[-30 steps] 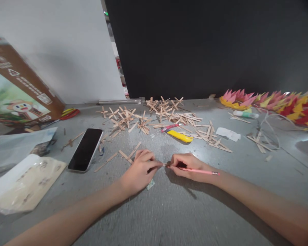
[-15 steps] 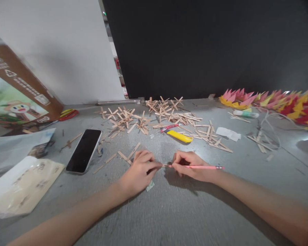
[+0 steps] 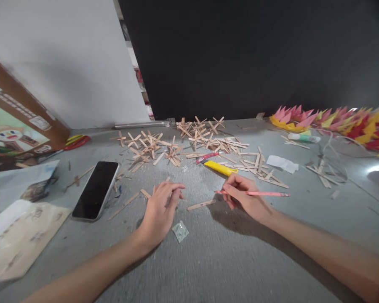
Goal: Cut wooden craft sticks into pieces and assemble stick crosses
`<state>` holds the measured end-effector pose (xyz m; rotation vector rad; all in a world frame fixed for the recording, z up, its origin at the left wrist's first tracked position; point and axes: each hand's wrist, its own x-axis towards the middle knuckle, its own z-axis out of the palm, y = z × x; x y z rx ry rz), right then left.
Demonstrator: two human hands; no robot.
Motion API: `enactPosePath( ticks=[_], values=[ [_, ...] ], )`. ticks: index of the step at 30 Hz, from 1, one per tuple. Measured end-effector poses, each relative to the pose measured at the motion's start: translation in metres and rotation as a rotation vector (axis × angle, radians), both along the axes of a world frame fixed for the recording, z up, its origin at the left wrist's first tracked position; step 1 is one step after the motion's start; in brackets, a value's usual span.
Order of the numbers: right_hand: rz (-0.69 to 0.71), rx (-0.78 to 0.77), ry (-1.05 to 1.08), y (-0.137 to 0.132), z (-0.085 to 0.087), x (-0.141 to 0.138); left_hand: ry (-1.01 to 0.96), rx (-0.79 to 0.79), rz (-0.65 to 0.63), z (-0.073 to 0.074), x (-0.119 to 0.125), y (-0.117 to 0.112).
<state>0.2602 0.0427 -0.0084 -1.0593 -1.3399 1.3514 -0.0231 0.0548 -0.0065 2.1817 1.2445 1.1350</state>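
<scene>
My right hand (image 3: 243, 195) grips a pink pencil (image 3: 265, 194) that lies level, its tip pointing left. A single wooden stick (image 3: 201, 205) lies flat on the grey table (image 3: 227, 256) between my hands, touched by neither. My left hand (image 3: 160, 207) rests palm down just left of that stick, fingers stretched out toward the back and holding nothing. A small clear packet (image 3: 180, 231) lies beside my left wrist.
Many wooden sticks and stick crosses (image 3: 192, 143) are scattered at the back. A yellow utility knife (image 3: 220, 168) and a pink pen lie behind my right hand. A black phone (image 3: 96, 189) lies left, a cardboard box (image 3: 15, 122) far left, folded paper flowers (image 3: 334, 120) at right.
Both hands have let go of the stick, which now lies on the table. My left hand opened and drew left; my right hand lifted away to the right with the pencil.
</scene>
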Motion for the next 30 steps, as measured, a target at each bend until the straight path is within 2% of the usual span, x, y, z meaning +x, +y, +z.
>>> enactPosePath(
  ticks=[3, 7, 10, 12, 16, 23, 30],
  values=[
    [-0.011, -0.015, -0.008, -0.003, 0.002, 0.002, -0.042, -0.101, 0.086, -0.001, -0.001, 0.001],
    [0.016, -0.045, -0.025, -0.007, 0.006, 0.001, -0.039, -0.161, 0.118, -0.003, 0.000, 0.006],
    [0.050, -0.073, -0.037, -0.007, 0.008, -0.004, 0.059, -0.103, 0.076, -0.003, 0.000, 0.012],
    [0.019, -0.070, -0.018, -0.004, 0.009, -0.010, 0.181, -0.029, 0.068, -0.004, 0.002, 0.016],
    [-0.037, -0.009, 0.006, 0.002, 0.007, -0.021, 0.301, 0.047, 0.200, -0.010, 0.008, 0.018],
    [-0.026, 0.112, -0.083, 0.009, -0.001, -0.023, 0.411, 0.226, 0.203, -0.017, 0.009, 0.013],
    [-0.053, 0.185, -0.126, 0.015, 0.000, -0.027, 0.435, 0.162, 0.233, -0.013, -0.001, 0.001]
  ],
)
